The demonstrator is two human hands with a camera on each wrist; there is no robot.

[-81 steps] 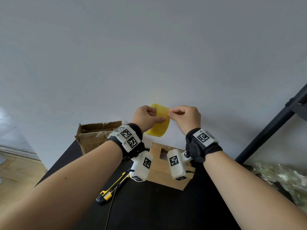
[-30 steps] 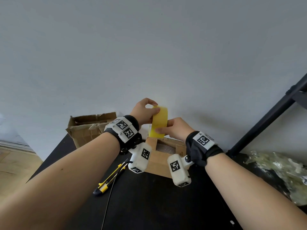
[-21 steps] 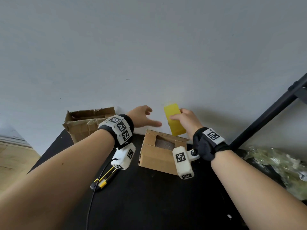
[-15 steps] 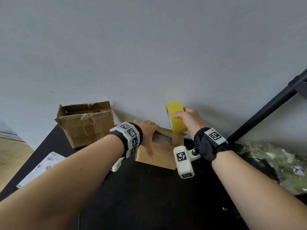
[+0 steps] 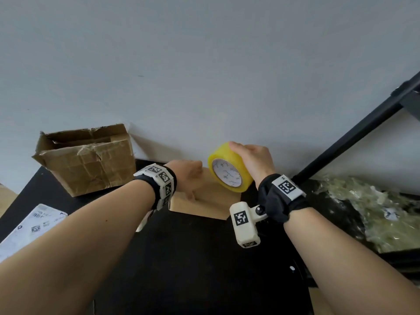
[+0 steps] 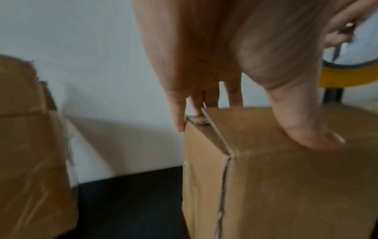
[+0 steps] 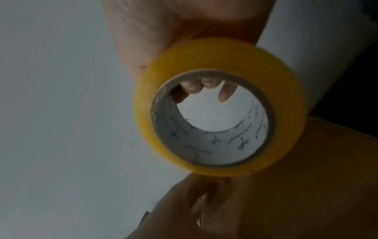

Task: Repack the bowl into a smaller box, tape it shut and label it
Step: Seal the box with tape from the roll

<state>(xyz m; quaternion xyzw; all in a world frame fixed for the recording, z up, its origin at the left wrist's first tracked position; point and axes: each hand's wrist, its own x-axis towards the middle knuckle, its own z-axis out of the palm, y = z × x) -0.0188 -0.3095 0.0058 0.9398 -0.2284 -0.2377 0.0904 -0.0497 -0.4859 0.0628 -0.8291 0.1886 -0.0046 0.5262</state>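
A small brown cardboard box [image 5: 204, 202] stands on the black table with its top flaps down. My left hand [image 5: 189, 177] lies flat on the lid. In the left wrist view the thumb [image 6: 310, 137] presses the top of the small box [image 6: 286, 186] and the fingers reach over its far edge. My right hand [image 5: 251, 159] grips a yellow tape roll [image 5: 229, 171] from above, just over the box's right rear corner. The fingers curl over the roll's rim [image 7: 214, 53] and show through its core. The bowl is out of sight.
A larger torn cardboard box [image 5: 86, 162] stands open at the back left by the white wall. A printed label sheet [image 5: 29, 228] lies at the table's left edge. Crumpled clear plastic wrap [image 5: 375, 208] fills the right side, behind a slanting black bar [image 5: 352, 137].
My left hand has let go of the tape and come down on the small box, whose flaps are now down. My right hand has kept the roll and lowered it beside the box.
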